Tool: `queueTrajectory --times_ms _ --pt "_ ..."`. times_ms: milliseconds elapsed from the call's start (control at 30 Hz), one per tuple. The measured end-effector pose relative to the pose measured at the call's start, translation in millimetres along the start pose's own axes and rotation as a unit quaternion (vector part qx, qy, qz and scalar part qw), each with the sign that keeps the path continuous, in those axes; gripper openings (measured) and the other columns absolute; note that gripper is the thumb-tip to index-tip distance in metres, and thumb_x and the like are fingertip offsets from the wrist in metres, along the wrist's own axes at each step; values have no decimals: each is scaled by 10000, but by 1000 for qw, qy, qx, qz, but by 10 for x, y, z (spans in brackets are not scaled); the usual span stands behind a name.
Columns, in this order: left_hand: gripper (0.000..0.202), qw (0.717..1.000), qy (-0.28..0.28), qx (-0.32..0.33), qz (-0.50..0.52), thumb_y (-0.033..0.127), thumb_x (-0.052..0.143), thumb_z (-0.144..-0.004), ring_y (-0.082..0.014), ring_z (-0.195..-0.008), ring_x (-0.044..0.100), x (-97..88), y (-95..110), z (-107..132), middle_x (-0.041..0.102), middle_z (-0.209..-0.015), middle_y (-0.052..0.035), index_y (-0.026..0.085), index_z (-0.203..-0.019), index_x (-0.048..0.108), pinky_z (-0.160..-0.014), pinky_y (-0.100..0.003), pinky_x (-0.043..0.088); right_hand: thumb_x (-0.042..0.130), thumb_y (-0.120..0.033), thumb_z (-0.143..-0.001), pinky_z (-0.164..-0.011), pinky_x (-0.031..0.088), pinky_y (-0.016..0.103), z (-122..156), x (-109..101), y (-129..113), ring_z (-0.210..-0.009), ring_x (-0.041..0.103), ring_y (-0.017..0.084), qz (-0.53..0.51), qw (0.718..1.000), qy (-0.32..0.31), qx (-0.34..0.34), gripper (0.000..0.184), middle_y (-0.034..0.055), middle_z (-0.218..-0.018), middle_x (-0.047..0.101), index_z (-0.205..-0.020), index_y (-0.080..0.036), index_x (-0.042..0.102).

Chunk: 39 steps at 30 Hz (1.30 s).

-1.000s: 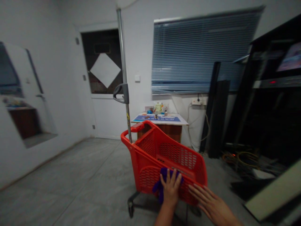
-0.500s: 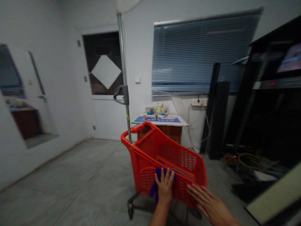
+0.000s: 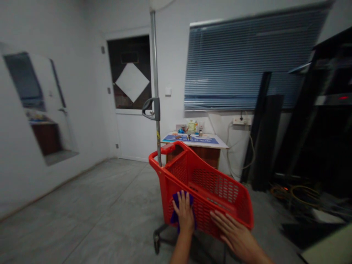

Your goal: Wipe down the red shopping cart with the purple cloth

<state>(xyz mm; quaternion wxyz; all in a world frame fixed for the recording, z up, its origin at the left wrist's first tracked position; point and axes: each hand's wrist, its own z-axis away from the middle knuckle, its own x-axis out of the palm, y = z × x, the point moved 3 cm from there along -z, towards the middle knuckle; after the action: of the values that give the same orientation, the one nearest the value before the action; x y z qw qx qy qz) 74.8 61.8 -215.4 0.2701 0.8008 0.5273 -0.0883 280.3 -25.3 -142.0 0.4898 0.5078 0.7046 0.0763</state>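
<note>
So the left hand (image 3: 184,214) is splayed flat over cloth (image 3: 174,218) on the cart (image 3: 202,207), right hand (image 3: 233,231) stretched flat beside it, cloth now nearer the handle (image 3: 166,149).

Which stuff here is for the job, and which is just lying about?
For the job:
purple cloth
red shopping cart

Just lying about:
blue lettered sheet
yellow cable on the floor
tall black panel
</note>
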Motion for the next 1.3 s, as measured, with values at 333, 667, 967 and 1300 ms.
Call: queueTrajectory --times_ms 333,667,967,1300 --pt "537 995 -22 -90 24 192 306 -986 -236 -1423 258 -58 -68 -93 410 -1486 -92 272 -1501 176 -1148 -603 83 475 -186 -779 -1105 257 285 -224 200 -141 -1399 260 127 -33 999 -9 5 664 -42 -1512 355 -1436 -197 377" --pt "493 992 -10 -127 -9 218 378 -973 -272 -1444 180 -47 49 -73 277 -1546 -123 279 -1459 328 -1121 -629 146 490 -197 -764 -1116 240 298 -345 124 -147 -1410 231 136 -8 1000 -2 -15 643 -37 -1516 351 -1404 -203 427" --pt "520 985 -7 -172 12 171 324 -972 -252 -1437 209 -159 59 -248 280 -1546 -115 288 -1477 279 -1132 -603 157 486 -162 -770 -1129 251 312 -730 147 -135 -1401 258 139 -71 997 -28 -21 732 -33 -1531 317 -1476 -197 293" --pt "494 979 2 -205 -16 221 288 -989 -244 -1421 265 -64 51 -157 385 -1500 -113 268 -1480 282 -1132 -596 161 470 -149 -783 -1151 197 319 -959 268 -164 -1408 244 133 -96 995 -39 6 756 -15 -1537 295 -1498 -181 226"
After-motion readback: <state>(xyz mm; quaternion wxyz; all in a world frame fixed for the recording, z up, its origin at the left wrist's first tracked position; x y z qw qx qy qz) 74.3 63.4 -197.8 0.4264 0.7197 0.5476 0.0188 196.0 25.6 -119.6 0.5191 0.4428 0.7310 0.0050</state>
